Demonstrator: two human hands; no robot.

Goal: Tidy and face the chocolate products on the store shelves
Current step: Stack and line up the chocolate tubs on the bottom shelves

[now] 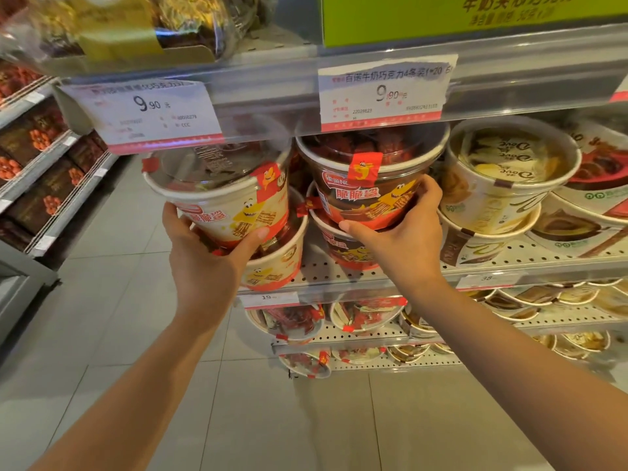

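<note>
- We see a cream tub (234,212) of chocolate wafers tilted at the shelf's left end, above another cream tub (277,263).
- Our left hand (204,256) grips it from below, thumb curled round its front.
- Just beside it, a brown tub (370,195) sits stacked on a second brown tub (343,246).
- Our right hand (404,232) clasps the upper brown tub, fingers wrapped round its right side, thumb under its base.
- To the right stand pale Dove tubs (503,185) on the perforated shelf (530,256).
- Overhead, a price tag (384,93) reads 9.90.
- More tubs fill the lower shelves (373,329).
</note>
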